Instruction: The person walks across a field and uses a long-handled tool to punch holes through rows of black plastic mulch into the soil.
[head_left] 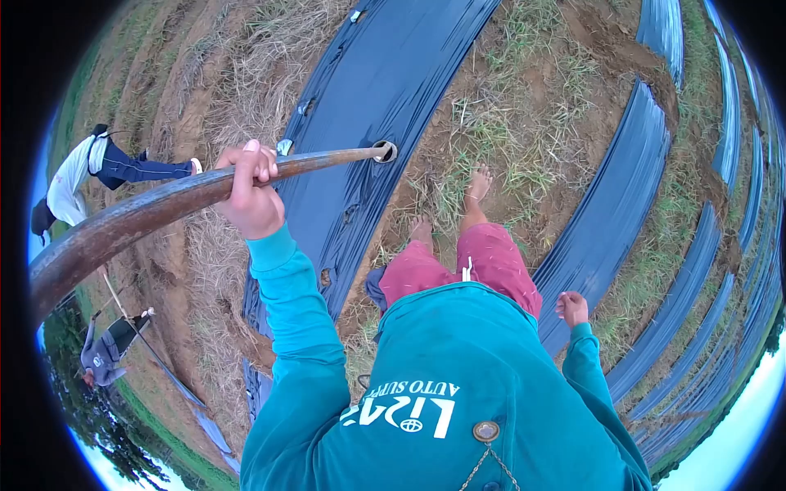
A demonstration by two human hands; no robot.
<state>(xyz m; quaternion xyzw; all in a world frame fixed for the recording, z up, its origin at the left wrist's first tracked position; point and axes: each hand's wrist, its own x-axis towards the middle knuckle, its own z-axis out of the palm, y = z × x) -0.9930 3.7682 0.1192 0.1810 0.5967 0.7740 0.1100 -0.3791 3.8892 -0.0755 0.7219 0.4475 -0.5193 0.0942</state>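
Note:
My left hand is wrapped around a long wooden pole, thick and dark at the end near the camera and thinner at its far end. That far end meets a round ring on the black plastic sheet, which covers a raised soil bed. My right hand hangs low beside my right thigh with its fingers curled in, overlapping another strip of plastic in this view. Whatever it may hold is hidden.
My bare feet stand on soil and grass between the covered beds. More plastic strips run along the right. A person in a white top bends over at the left. Below, another person is by a long stick.

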